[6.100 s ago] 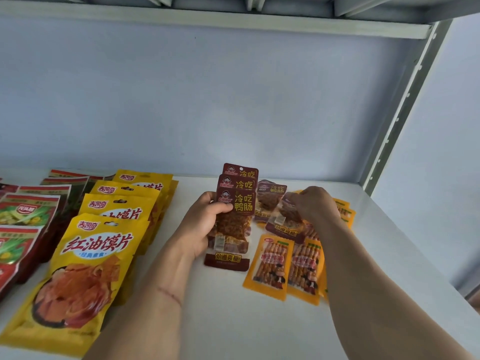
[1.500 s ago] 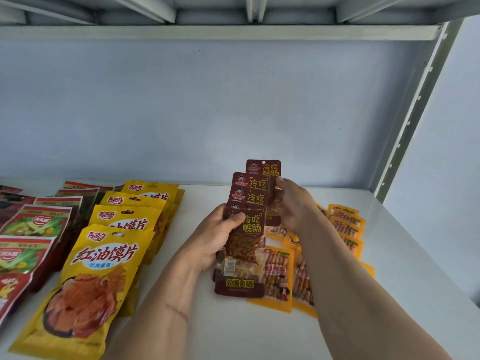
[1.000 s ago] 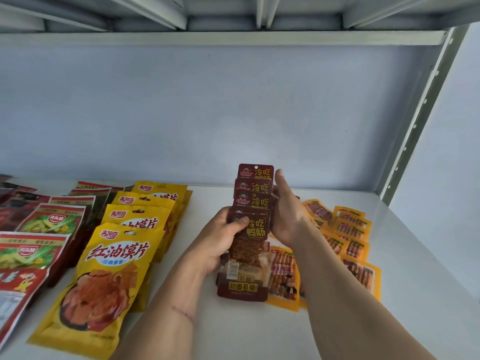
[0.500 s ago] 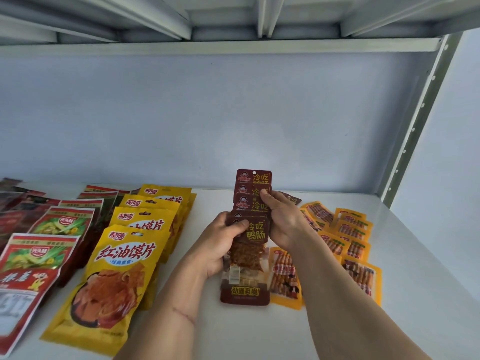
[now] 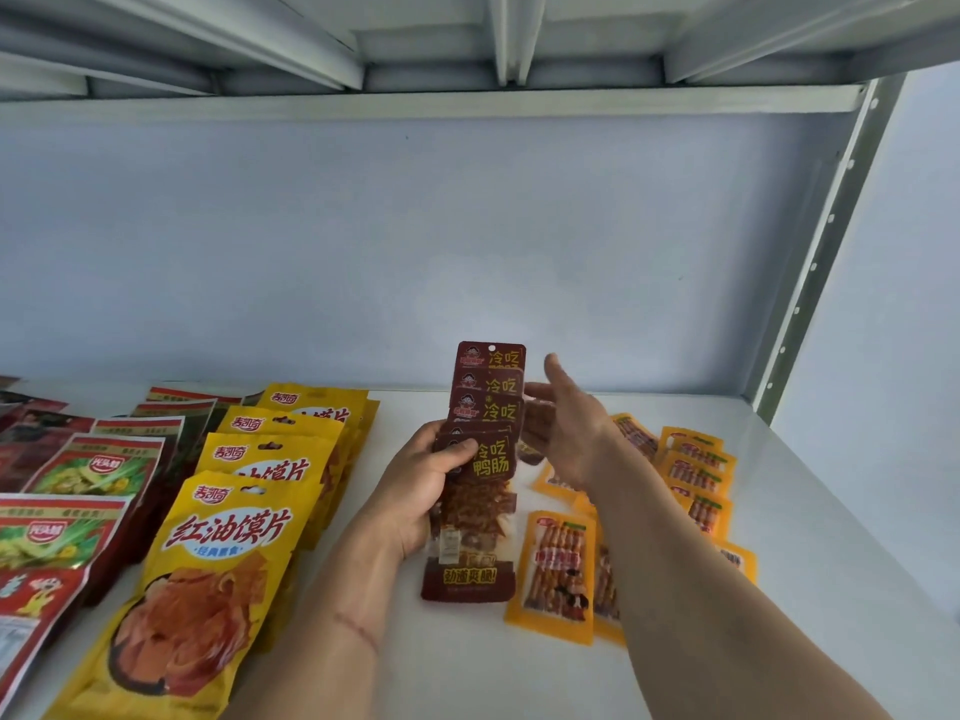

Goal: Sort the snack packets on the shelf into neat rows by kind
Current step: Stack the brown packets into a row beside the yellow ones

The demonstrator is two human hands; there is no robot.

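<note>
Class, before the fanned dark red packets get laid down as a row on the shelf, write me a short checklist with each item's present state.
1. Left hand grips the fanned dark red packets: ok.
2. Right hand is open and free to help: ok.
3. All dark red packets gathered: not ok, one stray packet lies behind the right hand.
4. Bare white shelf in front: ok.
5. Orange packets stand in a row: ok.
6. Packet count in the fan: cannot tell.

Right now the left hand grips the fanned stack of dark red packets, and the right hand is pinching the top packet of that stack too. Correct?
Not quite. The left hand does grip the fanned stack of dark red packets, but the head view shows the right hand open beside the stack, fingers straight, pinching nothing.
</note>
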